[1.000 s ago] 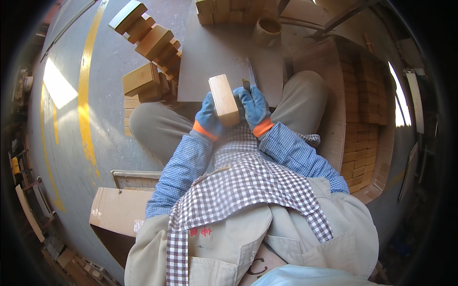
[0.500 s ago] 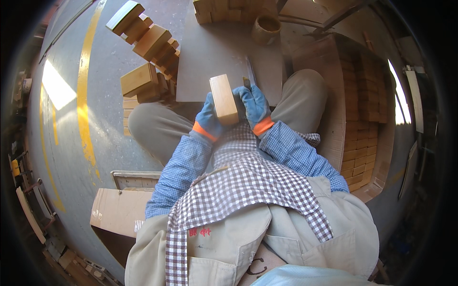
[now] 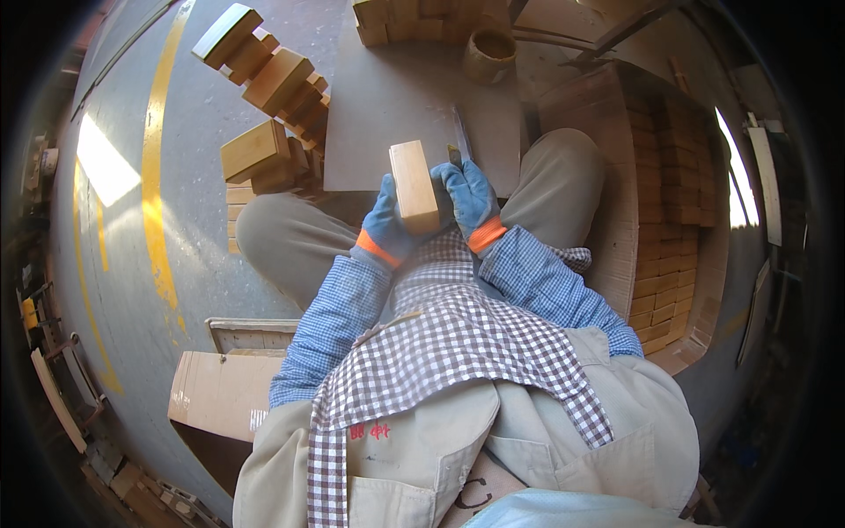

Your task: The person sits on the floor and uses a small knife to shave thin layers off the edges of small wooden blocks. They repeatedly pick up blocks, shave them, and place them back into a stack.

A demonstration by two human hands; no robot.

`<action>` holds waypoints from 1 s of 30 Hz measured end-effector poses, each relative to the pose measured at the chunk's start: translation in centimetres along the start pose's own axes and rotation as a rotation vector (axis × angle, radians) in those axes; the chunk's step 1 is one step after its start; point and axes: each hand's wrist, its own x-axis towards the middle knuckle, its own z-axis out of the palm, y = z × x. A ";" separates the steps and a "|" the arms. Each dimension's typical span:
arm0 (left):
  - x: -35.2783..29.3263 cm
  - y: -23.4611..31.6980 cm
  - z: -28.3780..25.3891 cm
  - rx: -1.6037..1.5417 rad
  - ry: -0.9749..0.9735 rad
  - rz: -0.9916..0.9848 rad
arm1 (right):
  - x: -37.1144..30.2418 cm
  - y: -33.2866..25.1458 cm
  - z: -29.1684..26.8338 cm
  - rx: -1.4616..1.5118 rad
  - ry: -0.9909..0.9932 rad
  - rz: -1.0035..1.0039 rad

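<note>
My left hand (image 3: 384,222), in a blue glove with an orange cuff, is closed round the lower left side of a pale wooden block (image 3: 414,183). The block is tilted, with its long smooth face turned up. Close to its right side is my right hand (image 3: 469,192), gloved alike, with its fingers bent round a small slim tool (image 3: 454,156) that has a dark, yellowish tip. Its kind cannot be made out. Just beyond the right fingers, a thin pale blade-like strip (image 3: 462,132) shows against the grey board (image 3: 387,114).
Leaning stacks of wooden blocks (image 3: 277,84) stand at the left of the board, more blocks (image 3: 409,19) at its far edge. A round brown pot (image 3: 489,55) is at the far right. Beside my right knee stands a cardboard box (image 3: 607,176) with stacked blocks; another carton (image 3: 220,392) is at left.
</note>
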 end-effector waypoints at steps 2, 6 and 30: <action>0.0 0.0 0.1 0.001 0.003 0.001 | 0.0 -0.1 0.0 -0.038 0.005 -0.007; -0.1 -0.2 0.4 0.003 0.020 0.008 | -0.1 -0.1 -0.1 -0.046 -0.006 0.000; -0.6 0.6 1.6 1.089 0.034 0.510 | -1.4 -3.5 -1.0 0.332 -0.064 0.137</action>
